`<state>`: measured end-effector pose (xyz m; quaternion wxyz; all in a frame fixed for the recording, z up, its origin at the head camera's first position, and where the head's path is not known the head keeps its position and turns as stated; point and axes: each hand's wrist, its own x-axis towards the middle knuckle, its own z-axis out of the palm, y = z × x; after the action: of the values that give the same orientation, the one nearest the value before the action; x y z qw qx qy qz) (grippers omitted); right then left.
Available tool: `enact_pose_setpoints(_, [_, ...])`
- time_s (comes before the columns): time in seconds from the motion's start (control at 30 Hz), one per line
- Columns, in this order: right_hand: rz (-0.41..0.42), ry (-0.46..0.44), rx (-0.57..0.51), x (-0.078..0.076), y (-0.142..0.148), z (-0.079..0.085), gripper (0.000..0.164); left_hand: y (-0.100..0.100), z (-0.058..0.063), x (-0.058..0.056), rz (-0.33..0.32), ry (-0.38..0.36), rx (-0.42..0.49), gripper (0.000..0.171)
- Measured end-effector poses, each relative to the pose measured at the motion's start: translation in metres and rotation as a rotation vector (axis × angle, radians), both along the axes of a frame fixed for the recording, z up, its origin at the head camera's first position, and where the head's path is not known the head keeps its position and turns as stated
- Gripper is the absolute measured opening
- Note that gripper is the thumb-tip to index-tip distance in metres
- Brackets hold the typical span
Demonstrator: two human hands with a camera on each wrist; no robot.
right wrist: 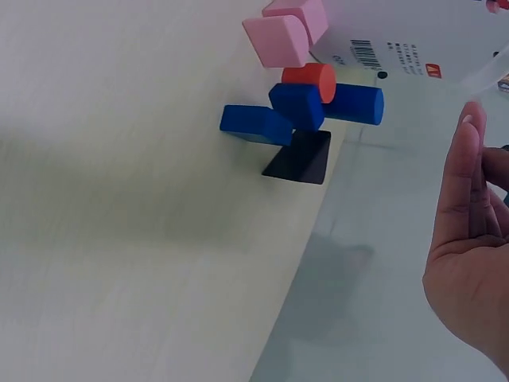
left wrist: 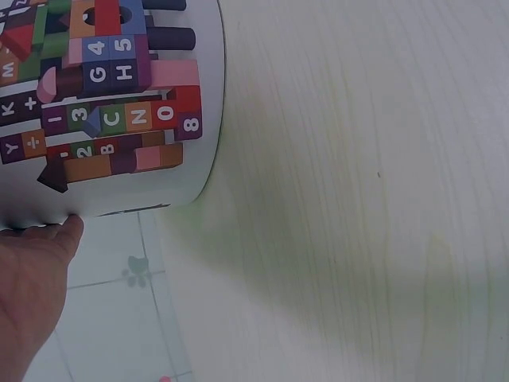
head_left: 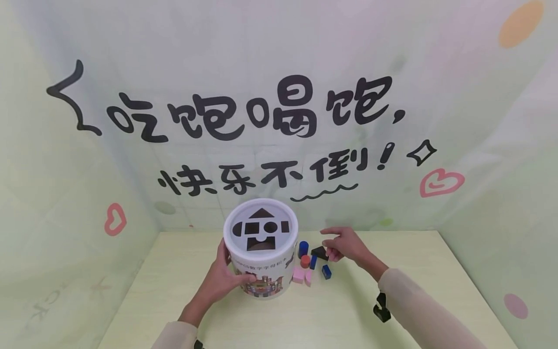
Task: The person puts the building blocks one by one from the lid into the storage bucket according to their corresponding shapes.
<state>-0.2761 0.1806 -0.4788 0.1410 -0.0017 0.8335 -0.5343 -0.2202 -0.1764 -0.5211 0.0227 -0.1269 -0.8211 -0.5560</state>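
Note:
My left hand (head_left: 224, 276) grips a white bucket (head_left: 284, 278) by its left side, thumb across the printed front. The bucket stands upright on the table; its lid (head_left: 235, 242) has several shaped holes. Coloured blocks lie beside it: a blue cylinder (head_left: 303, 249), a black triangular block (right wrist: 302, 157), a red cylinder (right wrist: 308, 79), two blue blocks (right wrist: 256, 123) and two pink blocks (right wrist: 276, 41). Above and right of them hovers my right hand (head_left: 346, 246), index finger stretched leftward. Its other fingers are partly hidden, and I see no block clearly in it.
The pale wood-look table (head_left: 370, 310) reaches up to a printed cloth wall (head_left: 261, 48) at the back, with cloth sides left and right. Printed block pictures (left wrist: 119, 95) cover the bucket's front. A black strap (head_left: 381, 308) hangs at the right wrist.

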Motion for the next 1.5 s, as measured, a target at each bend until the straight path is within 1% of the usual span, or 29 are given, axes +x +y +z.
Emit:
enact_pose_setpoints(0.2, [0.012,-0.027,0.000,0.006,0.002,-0.017,0.035,0.000,0.000,-0.001,0.001,-0.002,-0.001,0.128])
enact_pose_setpoints(0.33, [0.012,-0.043,0.021,0.011,0.003,-0.026,0.036,0.000,0.000,-0.002,-0.004,0.004,0.004,0.128])
enact_pose_setpoints(0.63, [0.026,-0.067,0.028,0.018,0.005,-0.049,0.036,-0.001,-0.001,-0.001,-0.005,0.004,0.006,0.128])
enact_pose_setpoints(0.93, [0.018,-0.077,0.015,0.024,0.005,-0.063,0.037,-0.002,-0.001,-0.001,0.000,0.004,-0.002,0.128])
enact_pose_setpoints(1.07, [0.012,-0.085,0.047,0.026,0.006,-0.074,0.037,-0.002,-0.002,-0.001,0.003,0.003,-0.002,0.128])
enact_pose_setpoints(1.27, [0.003,-0.090,0.092,0.028,0.007,-0.080,0.037,-0.001,-0.003,-0.003,-0.008,0.010,0.014,0.128])
enact_pose_setpoints(1.5, [0.027,-0.095,0.087,0.028,0.009,-0.081,0.038,-0.001,-0.003,-0.002,-0.003,0.007,0.015,0.128])
